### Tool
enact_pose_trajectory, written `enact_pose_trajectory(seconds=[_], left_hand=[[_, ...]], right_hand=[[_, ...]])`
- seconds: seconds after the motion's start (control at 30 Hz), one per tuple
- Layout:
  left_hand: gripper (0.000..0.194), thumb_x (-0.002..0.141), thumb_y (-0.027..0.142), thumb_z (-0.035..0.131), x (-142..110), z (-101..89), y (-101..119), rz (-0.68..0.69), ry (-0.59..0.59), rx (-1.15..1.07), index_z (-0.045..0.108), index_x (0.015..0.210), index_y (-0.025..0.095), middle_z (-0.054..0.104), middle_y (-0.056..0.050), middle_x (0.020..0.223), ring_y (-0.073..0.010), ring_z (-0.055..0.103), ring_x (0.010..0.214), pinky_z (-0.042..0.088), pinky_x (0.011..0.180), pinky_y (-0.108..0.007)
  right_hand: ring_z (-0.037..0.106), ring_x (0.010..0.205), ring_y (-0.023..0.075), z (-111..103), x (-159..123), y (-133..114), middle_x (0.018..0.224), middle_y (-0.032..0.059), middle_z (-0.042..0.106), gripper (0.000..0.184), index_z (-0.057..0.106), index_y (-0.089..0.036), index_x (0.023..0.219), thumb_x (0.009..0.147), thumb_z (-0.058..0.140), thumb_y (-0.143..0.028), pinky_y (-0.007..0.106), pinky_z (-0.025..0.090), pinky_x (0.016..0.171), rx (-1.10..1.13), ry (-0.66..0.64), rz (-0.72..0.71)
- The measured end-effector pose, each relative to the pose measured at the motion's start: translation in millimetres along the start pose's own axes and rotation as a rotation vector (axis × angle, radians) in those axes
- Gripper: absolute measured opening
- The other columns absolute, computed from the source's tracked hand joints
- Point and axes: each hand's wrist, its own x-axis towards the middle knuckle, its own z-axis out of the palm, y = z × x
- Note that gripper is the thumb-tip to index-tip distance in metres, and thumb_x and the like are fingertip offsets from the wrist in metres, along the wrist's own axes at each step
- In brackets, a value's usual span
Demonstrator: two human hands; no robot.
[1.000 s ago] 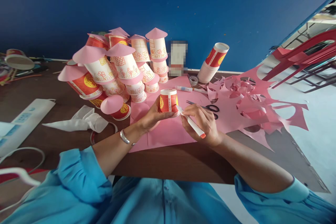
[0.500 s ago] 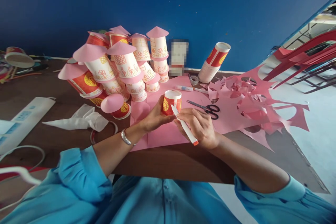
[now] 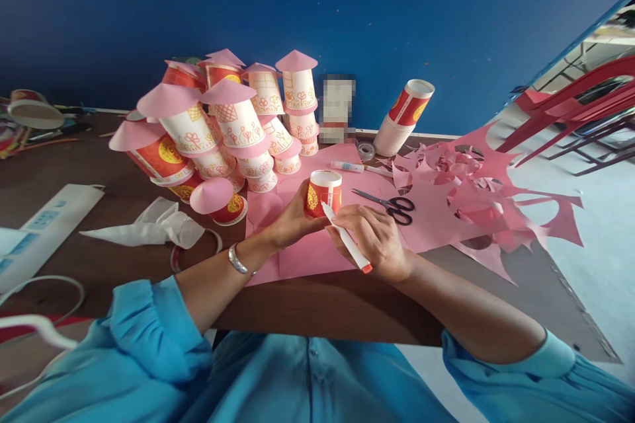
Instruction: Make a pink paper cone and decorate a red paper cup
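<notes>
A red paper cup [image 3: 318,193] with a yellow print and a white strip rests in my left hand [image 3: 292,218], whose fingers wrap its left side and underside. My right hand [image 3: 374,238] grips a white marker [image 3: 350,241] with an orange end, its tip at the front of the cup by the white strip. Under both hands lies pink paper [image 3: 307,261]. Black-handled scissors [image 3: 389,203] lie just right of the cup. A glue stick [image 3: 347,166] is behind it.
Several cup towers with pink cone roofs [image 3: 231,92] crowd the left back. A leaning stack of paper cups [image 3: 404,119] stands near the blue wall, beside a tape roll [image 3: 366,151]. Pink paper scraps [image 3: 496,198] cover the right side. Crumpled white plastic [image 3: 159,225] lies left.
The marker tip has shifted very slightly left and down on the cup, along with my right hand. The left hand's hold on the cup looks the same.
</notes>
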Motion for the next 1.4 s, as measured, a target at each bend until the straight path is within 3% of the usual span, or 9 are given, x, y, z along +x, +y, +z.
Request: enact_pose_trajectory(seconds=[0.3,0.83,1.07,1.23,1.4], left_hand=[[0.08,0.076,0.064,0.096,-0.7,1.1,-0.6,-0.01,0.022,-0.008,0.055,0.134,0.027,0.064,-0.006,0.125,-0.033,0.063,0.122,0.057,0.111,-0.06],[0.075,0.076,0.053,0.098,1.4,-1.1,-1.1,-0.037,0.029,-0.121,0.055,0.133,0.026,0.064,-0.005,0.117,-0.0296,0.063,0.112,0.054,0.102,-0.051],[0.066,0.075,0.049,0.099,1.7,2.4,7.9,-0.039,0.042,-0.141,0.056,0.119,0.027,0.063,-0.002,0.106,-0.0253,0.062,0.1,0.056,0.096,-0.049],[0.056,0.079,0.047,0.097,2.1,3.2,11.1,-0.033,0.02,-0.148,0.057,0.112,0.027,0.064,0.0,0.1,-0.0234,0.064,0.094,0.058,0.095,-0.051],[0.059,0.078,0.046,0.098,1.4,1.4,8.1,-0.035,0.026,-0.149,0.057,0.115,0.026,0.064,0.001,0.102,-0.02,0.06,0.094,0.056,0.092,-0.043]], right_hand=[[0.077,0.075,0.0191,-0.1,-1.6,-0.8,0.093,0.0051,0.081,0.021,0.06,-0.021,0.117,0.103,0.071,-0.01,0.03,0.06,0.068,0.034,-0.013,0.003],[0.075,0.071,0.0178,-2.3,-3.4,3.1,0.087,0.0019,0.078,0.018,0.058,-0.023,0.11,0.104,0.068,-0.01,0.03,0.061,0.067,-0.039,0.019,0.03],[0.073,0.068,0.0169,-2.4,-2.2,8.7,0.085,0.0006,0.077,0.019,0.058,-0.025,0.109,0.103,0.065,-0.008,0.029,0.055,0.061,-0.032,0.044,0.077],[0.075,0.069,0.0179,-2.3,-2.1,11.6,0.084,0.0003,0.077,0.021,0.058,-0.025,0.107,0.102,0.066,-0.007,0.028,0.057,0.066,-0.016,0.057,0.097],[0.078,0.073,0.0186,-3.7,-2.8,9.8,0.087,0.0013,0.079,0.02,0.061,-0.025,0.11,0.102,0.067,-0.008,0.028,0.06,0.067,0.017,0.081,0.104]])
